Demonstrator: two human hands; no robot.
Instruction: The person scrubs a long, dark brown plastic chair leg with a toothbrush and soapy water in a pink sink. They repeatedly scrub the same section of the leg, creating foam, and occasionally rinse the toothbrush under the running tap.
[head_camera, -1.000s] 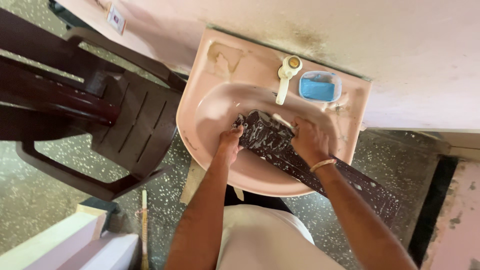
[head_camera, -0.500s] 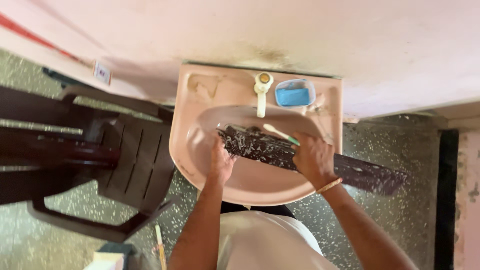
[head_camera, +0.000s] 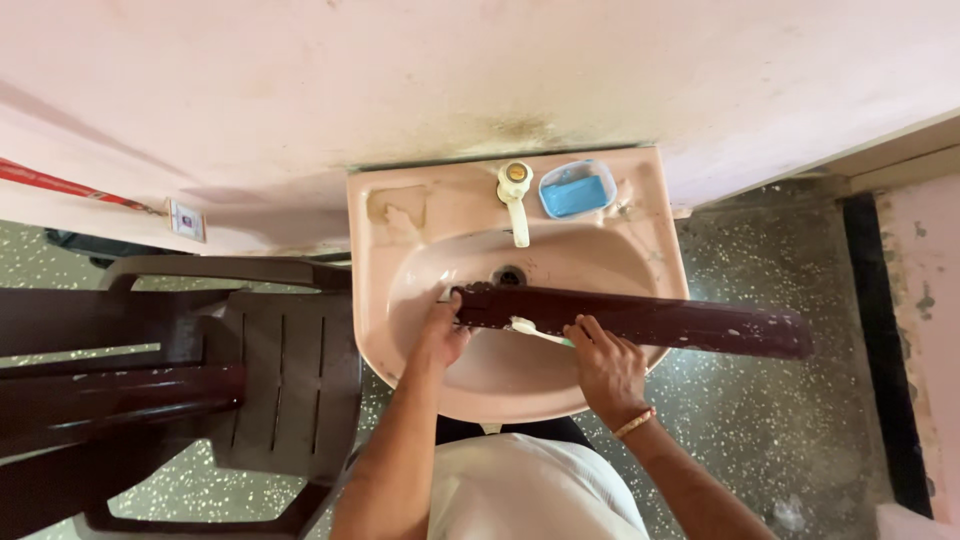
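I saw the left hand (head_camera: 440, 335) curled around the left end of the long dark-brown flat panel (head_camera: 640, 318), fingers wrapped under its edge, probably to steady it over the pink ceramic washbasin (head_camera: 400, 260). The right hand (head_camera: 605, 368) was closed in a pinch on a small white and green toothbrush-like brush (head_camera: 535, 331), bristle end pressed against the panel's near edge, just right of the left hand. A thin gold-coloured bangle (head_camera: 634, 423) sat on the right wrist.

The panel lay across the basin's bowl, left end inside it, right end sticking well past the basin's right rim over the floor. My read: it was laid that way because it is too long to fit, and so the part being scrubbed sat over the bowl where drips could fall. Pale specks showed along its surface; I could not tell whether they were suds, paint or dirt.

Behind the panel, at the back of the basin, stood a white plastic tap with a yellowish cap (head_camera: 515, 195), spout aimed at the dark drain hole (head_camera: 509, 275). I could not tell if water was running. Just right of the tap on the basin's ledge sat a blue rectangular soap dish (head_camera: 577, 189), within reach of the right hand.

Left of the basin stood a dark-brown plastic chair (head_camera: 260, 380), near but not touching it. Speckled grey stone floor (head_camera: 760, 420) lay to the basin's right, and a stained pink wall (head_camera: 480, 70) rose behind it.
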